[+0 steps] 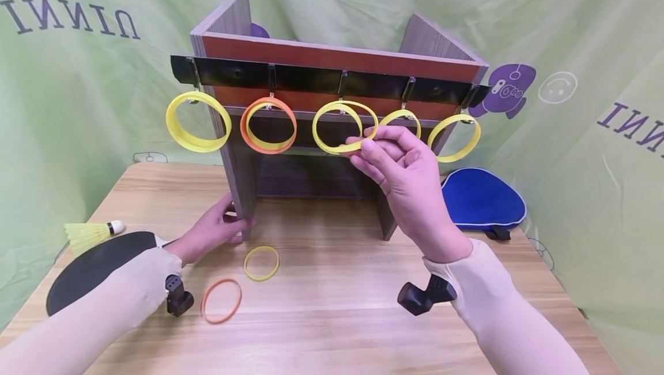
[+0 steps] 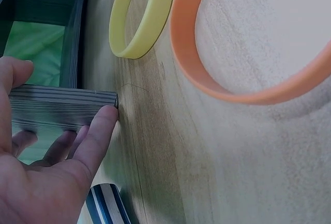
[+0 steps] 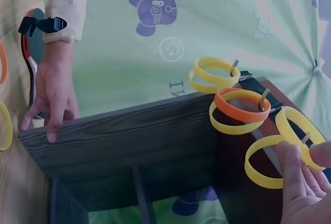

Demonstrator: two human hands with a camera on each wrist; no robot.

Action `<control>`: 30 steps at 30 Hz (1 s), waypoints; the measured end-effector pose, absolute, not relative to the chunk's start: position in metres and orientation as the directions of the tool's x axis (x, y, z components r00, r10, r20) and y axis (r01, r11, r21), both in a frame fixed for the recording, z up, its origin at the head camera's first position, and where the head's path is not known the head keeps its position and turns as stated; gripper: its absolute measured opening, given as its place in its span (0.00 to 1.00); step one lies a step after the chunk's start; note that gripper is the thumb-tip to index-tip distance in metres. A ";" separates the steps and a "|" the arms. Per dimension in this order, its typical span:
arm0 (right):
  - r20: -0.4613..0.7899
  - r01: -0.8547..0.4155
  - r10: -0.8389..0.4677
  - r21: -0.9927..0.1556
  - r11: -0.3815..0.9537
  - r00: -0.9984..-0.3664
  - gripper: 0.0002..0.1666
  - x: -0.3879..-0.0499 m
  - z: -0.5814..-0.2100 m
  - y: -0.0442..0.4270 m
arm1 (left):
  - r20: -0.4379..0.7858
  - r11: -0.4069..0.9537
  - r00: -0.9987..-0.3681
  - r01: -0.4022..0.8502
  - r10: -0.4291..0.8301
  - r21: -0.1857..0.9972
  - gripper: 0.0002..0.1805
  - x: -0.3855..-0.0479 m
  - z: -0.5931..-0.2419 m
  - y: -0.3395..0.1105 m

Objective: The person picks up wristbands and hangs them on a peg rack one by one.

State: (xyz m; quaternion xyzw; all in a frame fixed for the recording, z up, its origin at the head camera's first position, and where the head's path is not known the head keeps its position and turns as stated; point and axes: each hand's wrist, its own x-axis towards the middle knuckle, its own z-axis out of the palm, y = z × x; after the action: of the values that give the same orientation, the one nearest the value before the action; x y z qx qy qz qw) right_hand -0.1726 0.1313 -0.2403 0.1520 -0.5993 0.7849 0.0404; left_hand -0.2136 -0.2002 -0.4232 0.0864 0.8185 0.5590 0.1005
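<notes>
My right hand [image 1: 410, 185] pinches a yellow ring [image 1: 376, 118] between thumb and fingers at the middle hook [image 1: 343, 82]. Another yellow ring [image 1: 317, 133] hangs there, overlapping it; whether the pinched ring is on the hook I cannot tell. Low on the left, my left hand [image 1: 210, 231] grips the bottom of a wooden stand's side panel [image 2: 62, 97], thumb on one face and fingers on the other. Along the stand's black strip [image 1: 306, 75], an orange ring [image 1: 244, 127] hangs with yellow on the second hook. Yellow rings [image 1: 171, 127] [image 1: 474, 139] hang at both ends.
A yellow ring [image 1: 246, 265] and an orange ring [image 1: 236, 309] lie on the table [image 1: 332, 317]. To the left are a shuttlecock [image 1: 88, 235] and a black paddle [image 1: 98, 271]. A blue case [image 1: 482, 199] lies right, with green curtains [image 1: 93, 87] around.
</notes>
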 end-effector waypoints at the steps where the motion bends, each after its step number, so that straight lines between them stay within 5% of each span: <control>1: 0.285 -0.244 -0.117 -0.929 -0.279 -0.951 0.09 -0.174 -0.240 0.131 | -0.068 0.358 -0.965 0.028 0.253 0.933 0.38 -0.213 -0.424 -0.200; 30: 0.181 -0.134 -0.218 -0.967 -0.216 -0.959 0.10 -0.180 -0.264 0.128 | -0.051 0.349 -0.962 0.047 0.269 0.936 0.39 -0.214 -0.427 -0.201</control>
State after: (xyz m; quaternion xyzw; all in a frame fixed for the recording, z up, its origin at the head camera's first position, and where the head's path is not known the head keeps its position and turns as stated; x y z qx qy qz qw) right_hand -0.1801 0.1279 -0.2643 0.1407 -0.6256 0.7668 -0.0275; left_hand -0.2141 -0.2006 -0.4272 0.0969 0.8153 0.5624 0.0983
